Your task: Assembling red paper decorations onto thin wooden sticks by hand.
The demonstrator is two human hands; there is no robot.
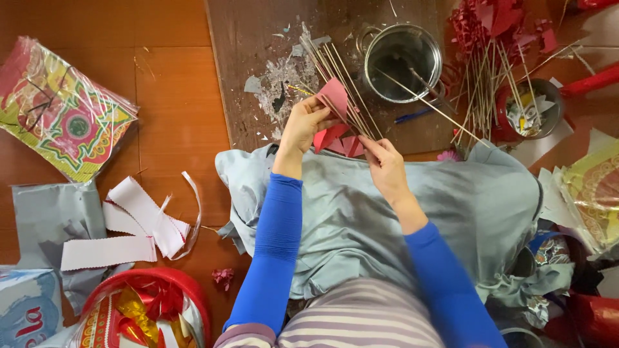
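At the centre of the frame my left hand pinches a red paper piece against a bundle of thin sticks. My right hand pinches the sticks' lower ends, just below. A metal pot stands upper right.

Both forearms in blue sleeves reach up from the frame's bottom toward its centre. The left hand pinches with curled fingers; the right hand, just below-right, closes its fingertips in a grip.
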